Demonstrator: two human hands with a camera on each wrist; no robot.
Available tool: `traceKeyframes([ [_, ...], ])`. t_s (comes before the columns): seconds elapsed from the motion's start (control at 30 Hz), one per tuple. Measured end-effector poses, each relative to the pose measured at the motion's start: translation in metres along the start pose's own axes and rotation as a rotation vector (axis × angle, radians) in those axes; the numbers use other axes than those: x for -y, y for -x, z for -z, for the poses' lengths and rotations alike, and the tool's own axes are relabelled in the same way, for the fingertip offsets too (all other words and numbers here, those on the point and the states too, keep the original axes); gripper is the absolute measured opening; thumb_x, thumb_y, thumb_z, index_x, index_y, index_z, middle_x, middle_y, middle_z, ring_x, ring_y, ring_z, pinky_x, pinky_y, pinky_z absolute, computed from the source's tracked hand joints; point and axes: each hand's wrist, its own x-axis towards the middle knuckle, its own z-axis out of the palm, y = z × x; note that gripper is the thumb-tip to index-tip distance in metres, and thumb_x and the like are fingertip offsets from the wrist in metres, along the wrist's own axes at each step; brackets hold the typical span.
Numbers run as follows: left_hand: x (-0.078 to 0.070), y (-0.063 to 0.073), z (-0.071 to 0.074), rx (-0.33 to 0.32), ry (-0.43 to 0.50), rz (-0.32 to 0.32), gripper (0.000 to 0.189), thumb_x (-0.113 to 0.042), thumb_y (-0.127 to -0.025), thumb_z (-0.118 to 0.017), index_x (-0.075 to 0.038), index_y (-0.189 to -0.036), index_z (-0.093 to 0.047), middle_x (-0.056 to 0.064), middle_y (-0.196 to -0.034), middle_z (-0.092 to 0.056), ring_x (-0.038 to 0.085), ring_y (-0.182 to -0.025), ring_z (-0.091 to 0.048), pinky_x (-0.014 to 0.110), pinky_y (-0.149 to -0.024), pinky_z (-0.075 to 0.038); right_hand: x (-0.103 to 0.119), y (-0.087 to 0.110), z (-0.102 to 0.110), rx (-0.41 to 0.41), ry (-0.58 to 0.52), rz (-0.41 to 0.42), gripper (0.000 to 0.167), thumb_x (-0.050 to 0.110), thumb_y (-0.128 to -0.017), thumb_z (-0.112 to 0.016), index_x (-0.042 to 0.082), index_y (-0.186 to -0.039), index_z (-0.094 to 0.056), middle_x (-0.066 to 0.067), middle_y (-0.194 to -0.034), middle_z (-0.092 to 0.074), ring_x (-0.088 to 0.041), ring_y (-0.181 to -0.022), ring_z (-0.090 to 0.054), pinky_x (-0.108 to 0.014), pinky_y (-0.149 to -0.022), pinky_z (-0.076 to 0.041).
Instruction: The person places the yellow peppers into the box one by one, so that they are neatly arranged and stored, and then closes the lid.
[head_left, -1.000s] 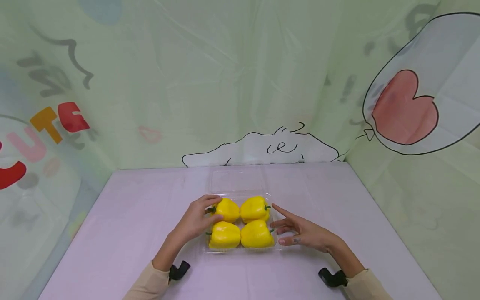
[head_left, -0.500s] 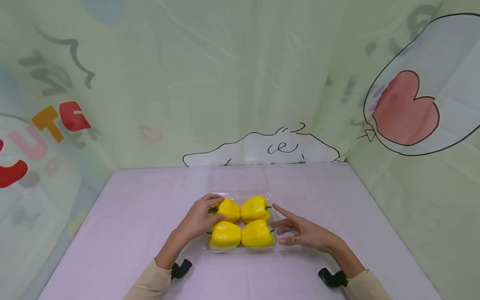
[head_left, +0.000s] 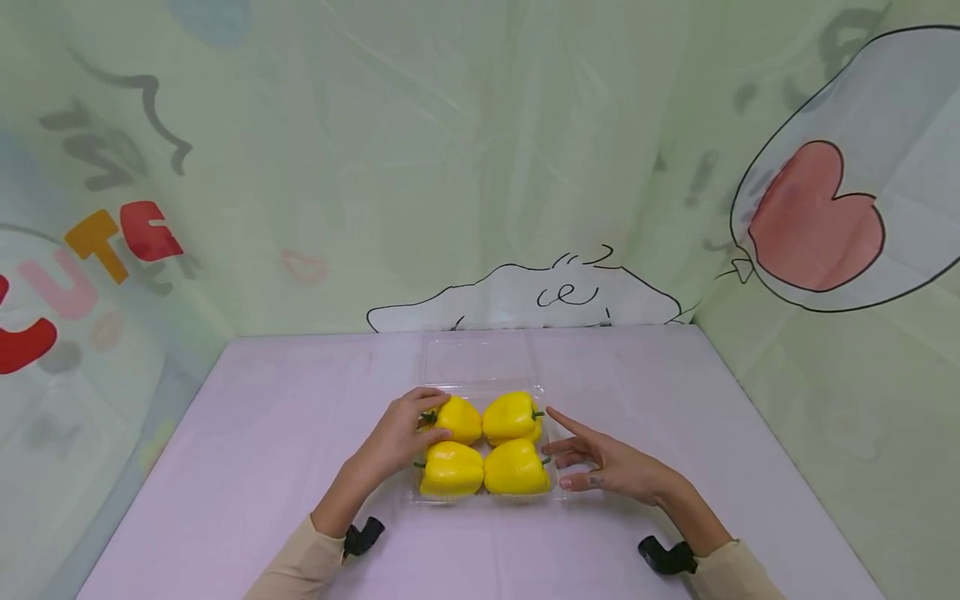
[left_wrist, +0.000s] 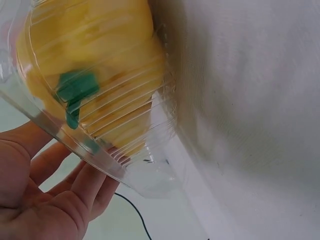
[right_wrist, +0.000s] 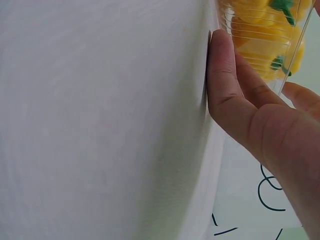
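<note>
Several yellow bell peppers with green stems fill a clear plastic clamshell box (head_left: 557,492) in the head view. My left hand (head_left: 393,433) reaches over the box's left side and holds the back-left bell pepper (head_left: 461,419), fingers on its far side and thumb on its near side. Below that lies the front-left bell pepper (head_left: 452,469). On the other side are the back-right bell pepper (head_left: 510,416) and the front-right bell pepper (head_left: 516,468). My right hand (head_left: 615,467) rests by the box's right wall, fingers loosely spread, gripping nothing.
The clear lid (head_left: 476,360) lies folded back behind the box. A pale cloth covers the table (head_left: 300,400). Printed curtains (head_left: 450,167) rise at the back and both sides. A black camera mount sits at each wrist.
My left hand has shifted slightly right, settling its fingers a little further over the back-left bell pepper. My right hand stays in place beside the box.
</note>
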Motion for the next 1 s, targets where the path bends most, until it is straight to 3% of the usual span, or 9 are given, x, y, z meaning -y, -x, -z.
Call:
traceKeyframes([
  [0.33,-0.004,0.002,0.000,0.010,-0.023,-0.005,0.055,-0.014,-0.095,-0.079,-0.002,-0.146,-0.062,0.016,-0.153,-0.057,0.036,-0.140,-0.059,0.051,-0.116,-0.052,0.000,-0.001,0.000,-0.004,0.001,-0.007,0.105,0.025,-0.096,-0.078,0.030,-0.172,-0.006,-0.023,-0.158,-0.053,-0.036,-0.136,-0.055,-0.050,-0.106,-0.059],
  [0.83,-0.017,-0.004,0.012,0.100,-0.200,-0.051,0.055,-0.025,-0.097,-0.078,-0.004,-0.146,-0.062,0.015,-0.149,-0.062,0.036,-0.140,-0.056,0.055,-0.121,-0.047,-0.003,0.001,0.000,0.006,-0.004,0.006,0.104,0.026,-0.097,-0.078,0.028,-0.172,-0.005,-0.024,-0.158,-0.053,-0.036,-0.137,-0.055,-0.050,-0.107,-0.059],
  [1.0,-0.016,-0.005,0.015,0.094,-0.180,-0.045,0.054,-0.029,-0.098,-0.076,-0.007,-0.145,-0.063,0.013,-0.150,-0.062,0.034,-0.141,-0.057,0.054,-0.122,-0.046,-0.002,0.001,0.000,0.008,0.000,0.007,0.104,0.026,-0.097,-0.077,0.028,-0.172,-0.006,-0.024,-0.158,-0.053,-0.036,-0.137,-0.055,-0.050,-0.107,-0.059],
])
